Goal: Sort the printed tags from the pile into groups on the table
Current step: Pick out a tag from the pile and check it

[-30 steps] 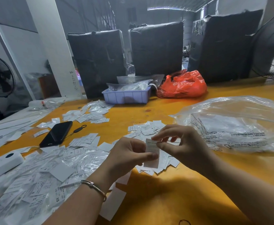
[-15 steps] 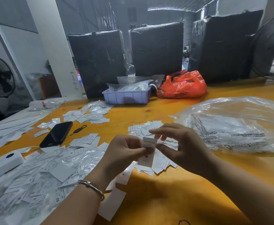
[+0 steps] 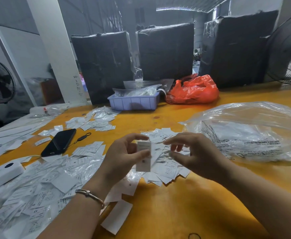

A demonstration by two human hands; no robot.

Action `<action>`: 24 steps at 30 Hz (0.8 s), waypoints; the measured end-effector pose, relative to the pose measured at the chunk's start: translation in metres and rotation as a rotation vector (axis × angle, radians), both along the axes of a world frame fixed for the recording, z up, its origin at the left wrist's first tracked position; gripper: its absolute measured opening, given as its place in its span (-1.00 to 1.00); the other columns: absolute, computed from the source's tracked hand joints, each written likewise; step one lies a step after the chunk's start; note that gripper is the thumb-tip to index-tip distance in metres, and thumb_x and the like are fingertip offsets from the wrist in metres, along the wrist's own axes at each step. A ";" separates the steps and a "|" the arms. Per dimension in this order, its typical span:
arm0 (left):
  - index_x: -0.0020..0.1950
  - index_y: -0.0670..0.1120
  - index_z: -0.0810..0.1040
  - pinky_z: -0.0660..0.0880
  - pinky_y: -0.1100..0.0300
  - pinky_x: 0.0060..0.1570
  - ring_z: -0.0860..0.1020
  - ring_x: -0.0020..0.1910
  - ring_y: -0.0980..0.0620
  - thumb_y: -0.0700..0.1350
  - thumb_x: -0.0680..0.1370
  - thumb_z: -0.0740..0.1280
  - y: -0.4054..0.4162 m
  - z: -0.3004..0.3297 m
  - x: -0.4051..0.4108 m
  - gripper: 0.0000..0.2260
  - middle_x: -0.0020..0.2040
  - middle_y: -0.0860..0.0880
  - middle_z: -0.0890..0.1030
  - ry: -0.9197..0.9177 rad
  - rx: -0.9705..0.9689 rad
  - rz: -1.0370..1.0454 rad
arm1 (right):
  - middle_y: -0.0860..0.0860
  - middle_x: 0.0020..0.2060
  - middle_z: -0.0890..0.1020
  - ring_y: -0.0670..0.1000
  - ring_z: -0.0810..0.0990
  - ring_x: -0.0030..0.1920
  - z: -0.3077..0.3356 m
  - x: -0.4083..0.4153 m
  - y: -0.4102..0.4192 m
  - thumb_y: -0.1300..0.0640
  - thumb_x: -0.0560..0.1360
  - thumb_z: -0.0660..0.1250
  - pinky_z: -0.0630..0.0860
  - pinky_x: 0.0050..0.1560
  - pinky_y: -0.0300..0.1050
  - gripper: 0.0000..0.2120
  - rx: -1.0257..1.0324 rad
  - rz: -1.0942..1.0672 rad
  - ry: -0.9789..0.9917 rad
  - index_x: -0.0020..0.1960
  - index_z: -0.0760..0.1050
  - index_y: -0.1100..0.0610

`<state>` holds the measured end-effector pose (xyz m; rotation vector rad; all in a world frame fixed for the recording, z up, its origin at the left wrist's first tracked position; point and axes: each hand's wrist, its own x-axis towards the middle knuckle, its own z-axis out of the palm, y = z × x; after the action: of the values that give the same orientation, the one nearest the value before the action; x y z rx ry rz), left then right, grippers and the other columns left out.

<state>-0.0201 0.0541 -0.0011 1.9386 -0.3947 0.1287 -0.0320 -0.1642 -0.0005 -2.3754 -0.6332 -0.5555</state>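
A big loose pile of white printed tags covers the yellow table at the lower left. Smaller groups of tags lie in the middle, left of centre and farther back. My left hand holds one white tag upright between thumb and fingers above the middle group. My right hand hovers just right of that tag, fingers curled, blurred; whether it pinches anything is unclear.
A black phone with a strap lies left of centre. A white device sits at the left edge. A large clear plastic bag fills the right. A lilac tray and red bag stand behind, before black wrapped bales.
Both hands held the tag together before. Now my right hand has drawn away to the right, and my left hand alone holds the tag, turned more upright.
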 end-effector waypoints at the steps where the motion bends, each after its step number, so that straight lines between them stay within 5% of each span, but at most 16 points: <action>1: 0.08 0.02 0.59 0.56 0.31 -0.30 0.68 -0.18 0.13 -0.22 0.51 0.43 0.005 0.001 0.002 -0.80 -0.18 0.05 0.72 -0.015 0.032 0.043 | -0.14 -0.16 0.64 -0.11 0.58 -0.16 0.000 0.003 -0.006 0.08 0.46 0.42 0.56 -0.10 -0.06 -0.75 -0.048 -0.074 0.023 0.14 0.61 -0.02; 5: -0.12 0.00 0.63 0.53 0.21 -0.40 0.65 -0.29 0.08 -0.23 0.52 0.35 0.020 0.000 0.009 -0.86 -0.29 0.04 0.69 -0.060 0.217 0.292 | -0.02 -0.13 0.67 0.00 0.57 -0.15 0.001 0.019 -0.035 0.19 0.48 0.30 0.47 -0.21 -0.13 -0.78 -0.153 -0.427 0.114 0.07 0.62 0.02; 8: -0.25 0.00 0.61 0.47 0.10 -0.30 0.57 -0.29 0.00 -0.19 0.47 0.31 0.024 -0.002 0.014 -0.84 -0.34 0.04 0.63 -0.067 0.413 0.415 | 0.06 0.01 0.64 0.13 0.55 0.02 0.001 0.028 -0.055 0.25 0.44 0.26 0.45 -0.10 -0.09 -0.77 -0.170 -0.661 0.155 0.01 0.61 0.06; 14: -0.32 -0.07 0.60 0.30 0.24 -0.40 0.51 -0.35 -0.03 -0.23 0.42 0.23 0.029 -0.005 0.016 -0.80 -0.33 0.00 0.62 -0.016 0.660 0.548 | 0.14 0.24 0.46 0.21 0.40 0.24 -0.005 0.037 -0.078 0.22 0.49 0.28 0.46 0.09 0.04 -0.70 -0.203 -0.867 0.267 0.22 0.48 0.16; 21: -0.23 0.06 0.63 0.32 0.21 -0.29 0.50 -0.12 0.07 -0.26 0.46 0.25 0.017 -0.005 0.012 -0.74 -0.08 0.08 0.56 -0.115 0.568 0.496 | 0.11 0.01 0.54 0.18 0.48 0.08 -0.009 0.040 -0.082 0.17 0.47 0.29 0.38 0.05 -0.03 -0.93 -0.388 -0.918 0.293 -0.07 0.49 0.15; 24: -0.24 0.07 0.63 0.32 0.26 -0.33 0.44 -0.26 0.24 -0.30 0.48 0.26 0.008 -0.004 0.007 -0.71 -0.16 0.19 0.55 -0.126 0.405 0.364 | 0.05 -0.02 0.62 0.14 0.53 0.07 -0.009 0.042 -0.083 0.17 0.46 0.30 0.35 0.06 -0.04 -0.89 -0.357 -0.927 0.264 -0.04 0.58 0.07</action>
<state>-0.0128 0.0625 -0.0052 2.3973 -0.1503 0.4371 0.0104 -0.2477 -0.0091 -2.9422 0.5858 -0.5003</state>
